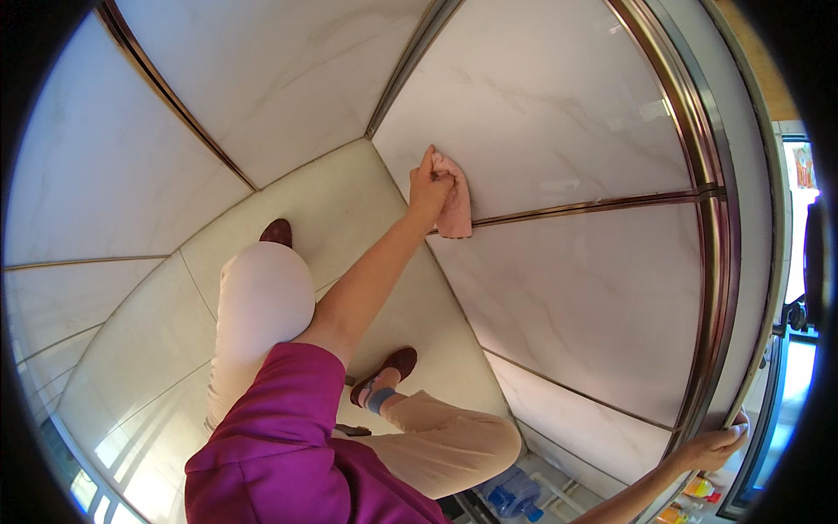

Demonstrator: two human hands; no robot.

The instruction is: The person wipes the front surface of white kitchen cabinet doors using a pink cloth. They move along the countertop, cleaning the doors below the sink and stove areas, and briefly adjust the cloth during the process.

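Observation:
My left hand (432, 187) holds a folded pink cloth (458, 203) against a glossy white marbled panel (543, 111). The cloth lies near the panel's lower inner edge, and its end overlaps a thin bronze-coloured trim strip (576, 204). The index finger points up along the panel, while the other fingers bend over the cloth. Far off at the lower right, my right hand (717, 445) grips the edge of a counter (753, 367) above the panels. Part of its fingers is hidden.
Marbled panels (275, 72) also rise on the left, meeting the right ones at a corner. My shoes (399, 363) stand on pale floor tiles (347, 190). A blue plastic water jug (510, 494) lies by white pipes at the bottom. Small bottles (699, 488) stand beyond the counter edge.

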